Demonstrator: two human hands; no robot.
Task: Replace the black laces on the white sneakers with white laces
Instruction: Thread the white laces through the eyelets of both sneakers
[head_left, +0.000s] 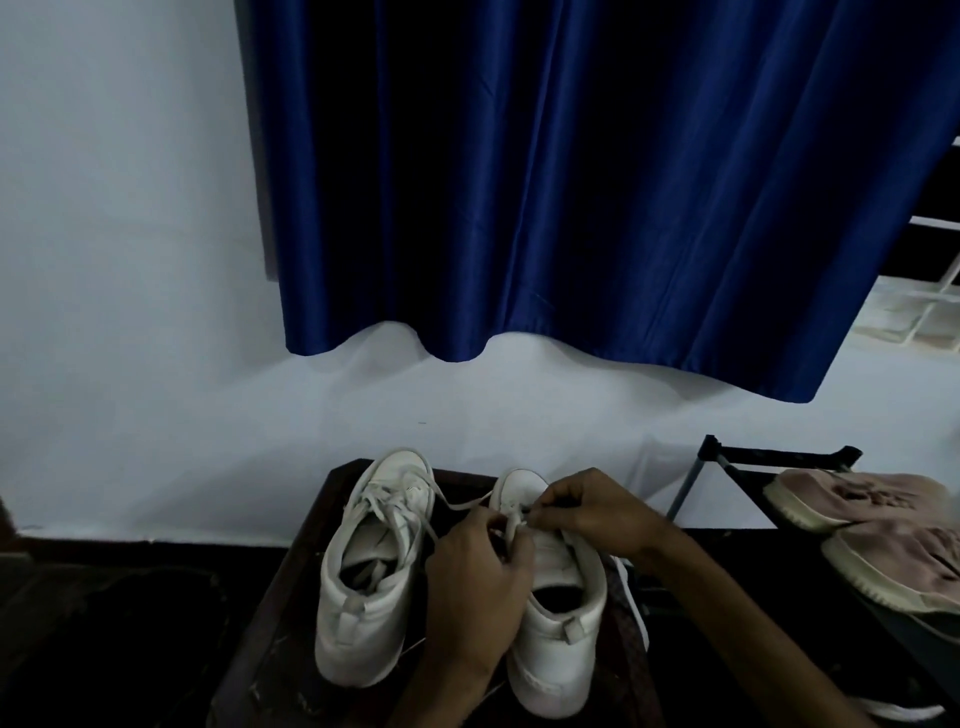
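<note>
Single head-worn wide-angle view, facing forward and slightly down: curtain (597, 182) and wall (119, 234) fill upper frame, worktop (291, 597) close at bottom edge.

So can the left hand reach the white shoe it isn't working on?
Probably yes. That shoe stands right beside the left hand on the same dark table, nothing between them. But the hand is pinching a white lace, so it would need to let go first.

Left hand (475, 582), right hand (587, 512) on lace (512, 526)
</note>
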